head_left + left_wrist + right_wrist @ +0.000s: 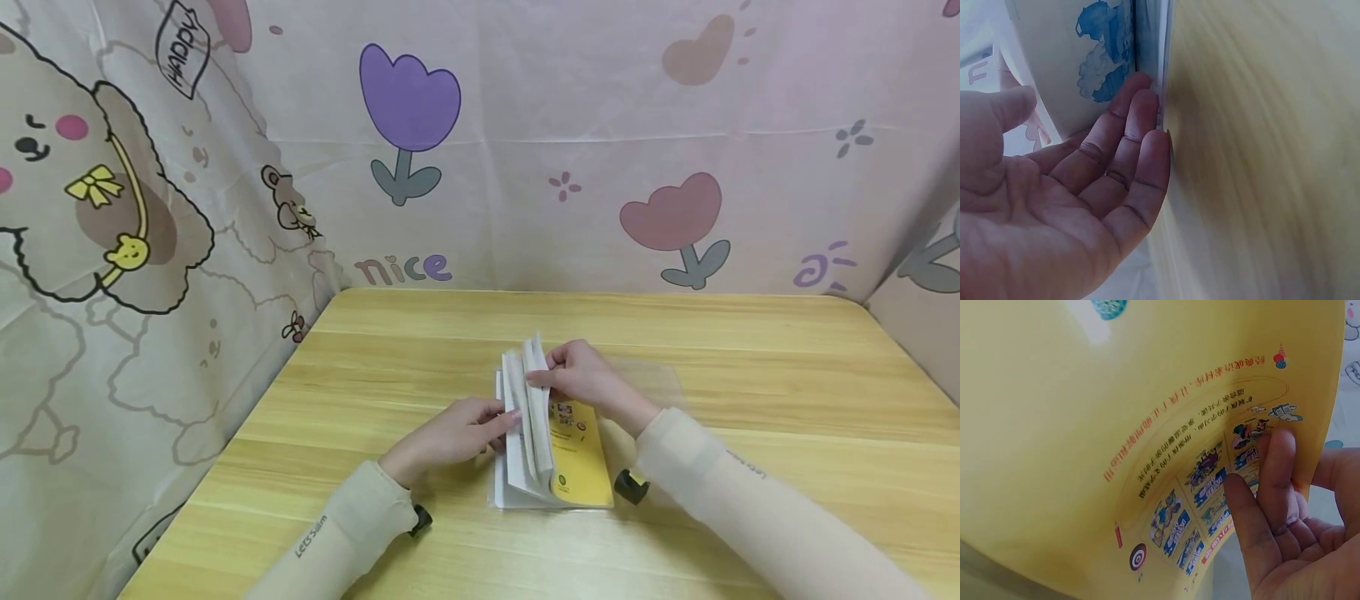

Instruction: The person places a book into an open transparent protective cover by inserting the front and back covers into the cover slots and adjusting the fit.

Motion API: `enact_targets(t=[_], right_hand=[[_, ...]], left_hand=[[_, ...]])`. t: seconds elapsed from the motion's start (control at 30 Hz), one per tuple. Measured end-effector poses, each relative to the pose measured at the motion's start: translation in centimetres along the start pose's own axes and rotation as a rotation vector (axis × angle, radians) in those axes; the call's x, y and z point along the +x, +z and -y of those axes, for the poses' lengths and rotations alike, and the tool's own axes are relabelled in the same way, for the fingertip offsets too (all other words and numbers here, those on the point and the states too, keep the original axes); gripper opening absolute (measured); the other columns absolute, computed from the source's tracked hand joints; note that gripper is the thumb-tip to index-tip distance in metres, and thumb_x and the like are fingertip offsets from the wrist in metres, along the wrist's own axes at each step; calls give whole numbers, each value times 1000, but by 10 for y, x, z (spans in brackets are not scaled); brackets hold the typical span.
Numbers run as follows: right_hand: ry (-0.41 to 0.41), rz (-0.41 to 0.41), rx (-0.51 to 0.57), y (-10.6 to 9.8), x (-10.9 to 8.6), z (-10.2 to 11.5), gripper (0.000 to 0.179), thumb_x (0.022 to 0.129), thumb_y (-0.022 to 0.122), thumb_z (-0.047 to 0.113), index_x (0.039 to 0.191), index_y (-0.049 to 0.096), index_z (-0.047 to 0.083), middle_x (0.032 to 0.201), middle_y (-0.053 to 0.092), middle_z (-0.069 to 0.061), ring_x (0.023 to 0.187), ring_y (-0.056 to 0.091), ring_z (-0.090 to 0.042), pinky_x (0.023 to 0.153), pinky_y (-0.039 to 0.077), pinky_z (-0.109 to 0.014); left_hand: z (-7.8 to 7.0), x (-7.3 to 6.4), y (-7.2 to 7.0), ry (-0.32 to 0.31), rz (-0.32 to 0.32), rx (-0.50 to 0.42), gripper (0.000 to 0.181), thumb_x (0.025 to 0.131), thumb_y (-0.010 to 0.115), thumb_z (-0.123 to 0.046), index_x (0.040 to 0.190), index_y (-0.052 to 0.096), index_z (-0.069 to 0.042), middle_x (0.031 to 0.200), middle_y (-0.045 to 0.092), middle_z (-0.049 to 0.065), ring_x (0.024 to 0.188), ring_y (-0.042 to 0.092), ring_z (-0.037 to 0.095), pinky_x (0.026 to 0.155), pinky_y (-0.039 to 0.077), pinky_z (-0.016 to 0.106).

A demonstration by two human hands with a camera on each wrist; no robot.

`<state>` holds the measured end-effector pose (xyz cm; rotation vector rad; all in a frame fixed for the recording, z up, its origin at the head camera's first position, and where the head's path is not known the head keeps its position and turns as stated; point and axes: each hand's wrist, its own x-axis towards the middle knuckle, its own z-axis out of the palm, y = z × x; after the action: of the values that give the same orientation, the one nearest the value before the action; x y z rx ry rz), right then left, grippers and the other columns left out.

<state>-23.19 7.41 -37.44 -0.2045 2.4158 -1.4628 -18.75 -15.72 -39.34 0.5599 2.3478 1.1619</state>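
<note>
A paperback book (531, 425) stands partly open on the table, its white pages fanned upward. The yellow inside of its cover (585, 467) lies flat to the right, bearing a QR code. My left hand (453, 432) holds the left part of the pages, thumb on top; in the left wrist view its fingers (1129, 150) reach in beside a page with blue pictures. My right hand (585, 379) pinches the upper right edge of the raised pages. In the right wrist view that hand grips a bent yellow cover sheet (1166, 425) with printed text and small pictures.
A clear plastic sheet (652, 379) extends under and to the right of the book on the wooden table (375, 350). Black wrist devices (632, 487) sit below both cuffs. A printed cloth (510, 208) hangs behind the table and along its left side.
</note>
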Motion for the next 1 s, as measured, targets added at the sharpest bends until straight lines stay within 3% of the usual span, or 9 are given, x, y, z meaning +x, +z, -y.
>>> enact_targets(t=[0.33, 0.53, 0.8, 1.0], right_hand=[[9, -1, -12, 1, 1, -2, 24, 98, 78, 22, 84, 68, 6, 72, 69, 0, 63, 62, -10, 65, 58, -25], [29, 19, -14, 1, 2, -3, 25, 99, 78, 24, 86, 68, 6, 80, 73, -3, 65, 63, -12, 65, 55, -24], [11, 31, -7, 1, 3, -8, 27, 100, 77, 26, 86, 65, 7, 79, 73, -3, 67, 62, -13, 66, 55, -24], [2, 41, 34, -6, 2, -11, 21, 100, 76, 21, 97, 69, 1, 90, 78, -8, 71, 64, -13, 69, 59, -25]], left_hand=[[2, 2, 1, -15, -18, -27, 46, 115, 45, -44, 122, 75, -9, 100, 79, 2, 89, 68, 18, 81, 56, 33], [4, 2, 2, -24, -41, -50, 47, 115, 45, -44, 123, 75, -9, 102, 79, 3, 89, 67, 19, 80, 53, 31], [4, 3, 3, -63, -59, -56, 50, 114, 45, -50, 118, 75, -10, 96, 76, 2, 83, 62, 18, 74, 48, 29], [4, 1, 2, -62, -53, -59, 34, 113, 55, -37, 119, 74, -9, 93, 75, 1, 76, 60, 17, 65, 45, 26]])
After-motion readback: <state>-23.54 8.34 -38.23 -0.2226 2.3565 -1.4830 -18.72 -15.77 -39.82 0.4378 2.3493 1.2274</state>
